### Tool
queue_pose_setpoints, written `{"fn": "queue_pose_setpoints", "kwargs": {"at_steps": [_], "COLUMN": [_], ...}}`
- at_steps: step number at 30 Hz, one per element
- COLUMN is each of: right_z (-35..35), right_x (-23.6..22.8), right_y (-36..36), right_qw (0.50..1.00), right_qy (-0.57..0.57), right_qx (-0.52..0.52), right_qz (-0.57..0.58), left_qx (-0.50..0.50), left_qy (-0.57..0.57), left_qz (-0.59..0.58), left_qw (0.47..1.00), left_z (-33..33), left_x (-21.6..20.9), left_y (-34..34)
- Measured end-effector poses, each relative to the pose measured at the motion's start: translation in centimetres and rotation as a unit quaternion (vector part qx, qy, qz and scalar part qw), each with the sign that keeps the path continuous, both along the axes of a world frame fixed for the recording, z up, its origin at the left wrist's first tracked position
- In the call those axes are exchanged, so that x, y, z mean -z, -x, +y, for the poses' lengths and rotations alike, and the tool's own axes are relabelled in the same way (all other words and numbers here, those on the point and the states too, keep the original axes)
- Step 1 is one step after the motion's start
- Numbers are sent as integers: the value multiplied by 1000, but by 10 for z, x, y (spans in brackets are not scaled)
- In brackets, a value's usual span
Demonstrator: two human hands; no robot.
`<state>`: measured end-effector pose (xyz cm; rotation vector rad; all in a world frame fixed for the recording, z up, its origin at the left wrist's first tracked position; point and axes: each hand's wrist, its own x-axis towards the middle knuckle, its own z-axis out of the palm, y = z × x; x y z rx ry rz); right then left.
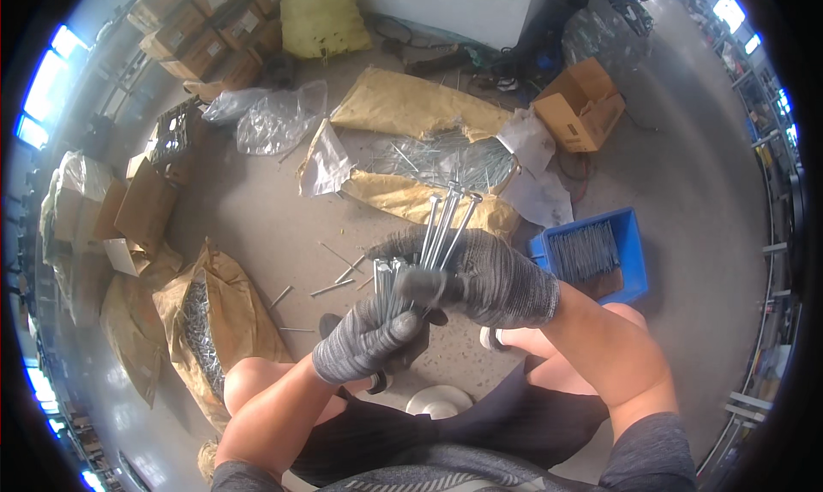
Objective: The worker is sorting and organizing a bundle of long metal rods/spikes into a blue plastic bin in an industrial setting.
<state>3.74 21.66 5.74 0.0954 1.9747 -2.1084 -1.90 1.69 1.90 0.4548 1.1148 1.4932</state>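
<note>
Both my hands wear grey knit gloves and meet in front of me at mid-view. My left hand [364,338] is closed around an upright bundle of long metal bolts [388,278], their ends level at the top. Just to its right, my right hand [510,278] grips several long bolts [441,226] that fan upward, heads on top. The right fingers touch or overlap the left bundle; the lower ends of the bolts are hidden by the gloves. Beyond my hands lies a torn-open brown sack [411,102] full of loose long bolts [446,159].
To the right stands a blue bin [635,252] with long bolts [585,250] laid in rows. An open cardboard box [591,106] sits behind it. At left is another brown sack [249,308] of metal pieces. Stray bolts [332,288] lie on the floor.
</note>
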Motion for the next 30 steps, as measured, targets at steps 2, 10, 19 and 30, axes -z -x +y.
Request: {"fn": "queue_pose_setpoints", "kwargs": {"at_steps": [2, 10, 19, 30], "right_z": [-2, -7, 14, -11], "right_x": [7, -1, 14, 22], "right_y": [-1, -3, 6, -4], "right_qw": [1000, 992, 980, 986], "right_qy": [2, 82, -152, 71], "right_qx": [-15, 75, -97, 143], "right_qz": [13, -53, 87, 48], "left_qx": [17, 22, 35, 23], "left_qy": [-6, 23, 50, 57], "left_qz": [-22, 4, -13, -20], "left_qw": [1000, 999, 998, 998], "left_z": [-6, -6, -12, -9], "left_x": [13, 6, 9, 4], "left_y": [-1, -2, 1, -2]}}
